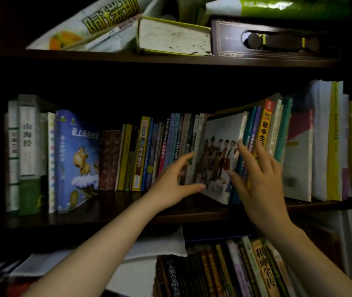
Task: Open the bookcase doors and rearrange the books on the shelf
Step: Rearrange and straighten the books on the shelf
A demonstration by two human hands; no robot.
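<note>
Head camera view, looking into an open dark wooden bookcase; no doors show in the frame. Across the middle runs the middle shelf, packed with upright books.

Just right of the frame's center, a white photo-cover book showing a row of people sticks out of the row. It stands tilted, its front cover turned toward the camera, its long axis running up and down and its top leaning right against the blue and orange spines beside it. Its lower corner rests on the shelf edge.

The left hand reaches in from the lower left, fingers spread and curved. Its thumb tip lies at the book's lower left edge and its index finger reaches toward the cover, without a closed grip.

The right hand comes up from the lower right, fingers spread open. It lies over the spines just right of the book, fingertips at the cover's right edge, pinching nothing that can be seen.

The book sits between the two hands, both about equally near. Judging from this, the next move turns on swinging the cover square and sliding it back into the row.

At center left, a blue cartoon-cover book also faces outward.
</note>
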